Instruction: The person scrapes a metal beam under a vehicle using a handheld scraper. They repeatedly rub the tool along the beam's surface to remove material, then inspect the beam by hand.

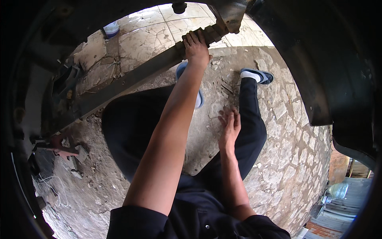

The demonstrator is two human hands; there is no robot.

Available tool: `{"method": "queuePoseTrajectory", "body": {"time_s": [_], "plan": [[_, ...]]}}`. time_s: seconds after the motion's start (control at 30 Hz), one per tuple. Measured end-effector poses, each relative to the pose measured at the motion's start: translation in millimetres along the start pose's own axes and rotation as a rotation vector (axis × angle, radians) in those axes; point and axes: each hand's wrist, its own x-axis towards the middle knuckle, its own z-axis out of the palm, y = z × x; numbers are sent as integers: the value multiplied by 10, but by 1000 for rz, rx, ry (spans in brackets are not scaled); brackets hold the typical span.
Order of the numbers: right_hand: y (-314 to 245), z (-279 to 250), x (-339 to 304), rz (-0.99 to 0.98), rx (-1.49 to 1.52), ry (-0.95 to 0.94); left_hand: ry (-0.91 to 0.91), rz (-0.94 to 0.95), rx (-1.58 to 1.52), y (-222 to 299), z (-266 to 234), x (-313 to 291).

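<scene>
A long dark metal bar [137,76], stepped and banded at its upper end, slants across the upper left under dark vehicle-like metalwork. My left hand [197,51] reaches up to that end, its fingers curled over the top of the bar. My right hand [229,129] hangs in the air over the ground beside my right leg [251,107]. Its fingers are outstretched, slightly blurred, and hold nothing. At the far left, another person's hand [63,148] shows beside dark metal parts; whatever it grips cannot be made out.
Dark metal panels [338,71] curve round the top and right. Stony ground [278,159] lies below, with pale cracked tiles [147,28] beyond. A white and purple tub [111,29] stands upper left. A white cord [59,187] lies lower left, and corrugated sheets [338,215] show lower right.
</scene>
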Motion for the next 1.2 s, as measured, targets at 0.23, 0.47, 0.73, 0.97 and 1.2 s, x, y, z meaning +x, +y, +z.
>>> {"method": "queuePoseTrajectory", "body": {"time_s": [0.23, 0.47, 0.73, 0.97, 1.2], "plan": [[-5, 241, 153, -13, -107, -175, 216, 83, 30, -79, 330, -102], [415, 471, -74, 81, -215, -313, 177, 78, -41, 45, 254, -165], [848, 462, -307, 181, -318, -388, 161, 4, -131, 151, 132, -51], [777, 347, -350, 181, -387, -473, 212, -29, -138, 60, 258, -6], [-231, 324, -567, 42, -560, -499, 147, -58, -132, 150, 280, -95]]}}
